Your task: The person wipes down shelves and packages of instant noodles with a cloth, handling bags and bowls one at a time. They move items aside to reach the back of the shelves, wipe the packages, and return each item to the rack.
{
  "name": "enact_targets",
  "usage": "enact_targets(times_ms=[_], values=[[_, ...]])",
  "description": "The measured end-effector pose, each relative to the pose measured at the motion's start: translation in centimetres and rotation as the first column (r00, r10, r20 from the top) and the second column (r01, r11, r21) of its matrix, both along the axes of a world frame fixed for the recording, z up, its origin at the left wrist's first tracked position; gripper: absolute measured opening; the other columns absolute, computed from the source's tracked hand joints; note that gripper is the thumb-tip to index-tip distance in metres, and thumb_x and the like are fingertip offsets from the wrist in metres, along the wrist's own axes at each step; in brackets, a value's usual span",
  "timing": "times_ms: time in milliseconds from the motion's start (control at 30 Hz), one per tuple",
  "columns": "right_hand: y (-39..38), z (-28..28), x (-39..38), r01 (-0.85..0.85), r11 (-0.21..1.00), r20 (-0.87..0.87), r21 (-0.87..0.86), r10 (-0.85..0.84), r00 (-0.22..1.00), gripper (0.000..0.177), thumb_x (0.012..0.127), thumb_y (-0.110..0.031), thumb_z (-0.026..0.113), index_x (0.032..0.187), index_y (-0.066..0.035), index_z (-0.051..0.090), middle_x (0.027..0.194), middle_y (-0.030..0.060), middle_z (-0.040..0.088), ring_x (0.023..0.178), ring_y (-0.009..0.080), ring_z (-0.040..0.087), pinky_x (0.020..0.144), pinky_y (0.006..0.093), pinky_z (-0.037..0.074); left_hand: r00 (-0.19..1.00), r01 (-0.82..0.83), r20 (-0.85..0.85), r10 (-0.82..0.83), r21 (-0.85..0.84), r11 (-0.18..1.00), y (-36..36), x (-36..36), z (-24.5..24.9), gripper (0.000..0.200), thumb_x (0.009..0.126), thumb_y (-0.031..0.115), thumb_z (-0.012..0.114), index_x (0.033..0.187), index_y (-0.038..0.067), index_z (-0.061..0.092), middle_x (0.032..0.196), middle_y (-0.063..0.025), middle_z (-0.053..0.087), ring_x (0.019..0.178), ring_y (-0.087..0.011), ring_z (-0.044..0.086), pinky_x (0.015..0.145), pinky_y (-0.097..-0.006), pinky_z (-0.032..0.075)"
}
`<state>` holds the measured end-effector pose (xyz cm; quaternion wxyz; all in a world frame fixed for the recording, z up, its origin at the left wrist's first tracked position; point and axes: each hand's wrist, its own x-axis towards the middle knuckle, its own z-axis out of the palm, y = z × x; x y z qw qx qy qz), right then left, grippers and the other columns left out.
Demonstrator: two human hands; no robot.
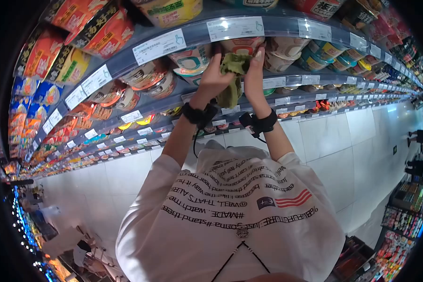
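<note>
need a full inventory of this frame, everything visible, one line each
green cloth: 1, olive green, bunched between both hands at the shelf front
noodle cups: many, red, yellow, teal and white, in rows on the shelves
price tags: many, white, along the shelf rails
shelves: several tiers, grey rails, across the top
packets: many, blue and yellow, far left
tiled surface: 1, pale, below the shelves
T-shirt: 1, white with black lettering, bottom centre
wristbands: 2, black, one on each wrist
left hand: 1, gripping the green cloth's left side
right hand: 1, gripping the green cloth's right side
</note>
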<state>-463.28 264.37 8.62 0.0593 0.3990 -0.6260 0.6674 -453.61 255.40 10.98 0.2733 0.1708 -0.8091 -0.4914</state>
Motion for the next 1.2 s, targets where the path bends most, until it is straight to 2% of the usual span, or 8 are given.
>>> enact_targets(times_ms=[67, 100, 267, 400, 533, 633, 700, 1200], values=[[2.6, 4.7, 2.3, -0.057, 0.992, 0.278, -0.112, 0.086, 0.957, 0.053, 0.094, -0.030, 0.019, 0.133, 0.006, 0.016, 0.139, 0.0207, 0.018, 0.130, 0.0279, 0.015, 0.105, 0.0327, 0.011, 1.000, -0.004, -0.028, 0.001, -0.111, 0.994, 2.6, 1.9, 1.5, 0.083, 0.066, 0.010, 0.059, 0.134, 0.000, 0.014, 0.116, -0.0245, 0.044, 0.108, -0.0364, 0.045, 0.088, -0.0359, 0.037], [3.5, 3.8, 2.2, -0.031, 0.991, 0.182, -0.131, 0.055, 0.982, 0.053, 0.094, -0.031, 0.019, 0.134, 0.004, 0.015, 0.139, 0.0185, 0.017, 0.130, 0.0252, 0.016, 0.105, 0.0329, 0.013, 0.998, -0.030, -0.065, 0.016, -0.219, 0.975, 4.0, 3.2, 1.9, 0.082, 0.066, 0.008, 0.058, 0.135, 0.001, 0.013, 0.117, -0.0245, 0.044, 0.109, -0.0354, 0.045, 0.089, -0.0354, 0.037], [7.4, -0.2, 1.0, -0.016, 0.983, 0.649, -0.181, 0.132, 0.749, 0.052, 0.094, -0.033, 0.019, 0.132, 0.002, 0.025, 0.135, 0.0146, 0.030, 0.126, 0.0232, 0.027, 0.104, 0.0344, 0.020, 0.994, 0.093, 0.056, -0.091, -0.034, 0.995, 5.6, 5.6, -1.4, 0.082, 0.065, 0.004, 0.055, 0.136, 0.002, 0.013, 0.124, -0.0253, 0.040, 0.113, -0.0343, 0.043, 0.092, -0.0338, 0.035], [9.4, -0.8, -1.3, -0.011, 0.989, 0.415, -0.146, 0.071, 0.907, 0.051, 0.094, -0.033, 0.019, 0.129, 0.002, 0.033, 0.131, 0.0139, 0.037, 0.121, 0.0223, 0.036, 0.101, 0.0335, 0.025, 0.990, 0.134, 0.031, -0.135, 0.015, 0.991, 5.8, 3.5, -2.7, 0.084, 0.064, 0.003, 0.054, 0.136, 0.003, 0.011, 0.126, -0.0248, 0.038, 0.115, -0.0317, 0.043, 0.091, -0.0308, 0.036], [7.9, -3.3, -2.6, -0.080, 0.985, 0.578, -0.153, 0.155, 0.801, 0.055, 0.094, -0.039, 0.017, 0.127, 0.002, 0.035, 0.128, 0.0134, 0.042, 0.121, 0.0220, 0.037, 0.101, 0.0336, 0.025, 1.000, 0.015, -0.008, -0.014, 0.125, 0.992, 7.1, 1.8, -4.9, 0.087, 0.068, 0.009, 0.058, 0.137, 0.004, 0.004, 0.135, -0.0235, 0.026, 0.120, -0.0301, 0.037, 0.092, -0.0315, 0.035], [4.9, -5.7, -3.0, -0.288, 0.948, 0.538, -0.134, 0.313, 0.783, 0.050, 0.095, -0.030, 0.019, 0.132, 0.002, 0.025, 0.136, 0.0138, 0.028, 0.127, 0.0216, 0.026, 0.104, 0.0303, 0.017, 0.994, -0.103, -0.002, 0.107, 0.234, 0.967, 6.2, -0.1, -6.4, 0.090, 0.072, 0.015, 0.062, 0.137, 0.005, 0.000, 0.138, -0.0219, 0.020, 0.122, -0.0285, 0.035, 0.093, -0.0313, 0.035], [3.0, -6.0, -3.3, -0.336, 0.936, 0.531, -0.109, 0.340, 0.776, 0.050, 0.094, -0.030, 0.020, 0.132, 0.003, 0.021, 0.137, 0.0157, 0.023, 0.128, 0.0235, 0.021, 0.104, 0.0309, 0.015, 0.983, -0.183, -0.012, 0.182, -0.008, 0.983, 5.5, -0.9, -5.8, 0.088, 0.073, 0.013, 0.061, 0.137, 0.004, 0.000, 0.137, -0.0219, 0.022, 0.121, -0.0270, 0.035, 0.094, -0.0309, 0.034], [-1.0, -4.4, -1.4, -0.316, 0.910, 0.652, -0.268, 0.413, 0.635, 0.057, 0.090, -0.020, 0.029, 0.133, 0.008, 0.001, 0.140, 0.0215, 0.003, 0.131, 0.0280, 0.003, 0.105, 0.0305, 0.003, 0.997, -0.056, -0.024, 0.075, 0.459, 0.887, 3.0, -0.2, -1.6, 0.074, 0.072, -0.007, 0.053, 0.136, 0.002, 0.017, 0.125, -0.0091, 0.042, 0.112, -0.0130, 0.041, 0.091, -0.0242, 0.034]])
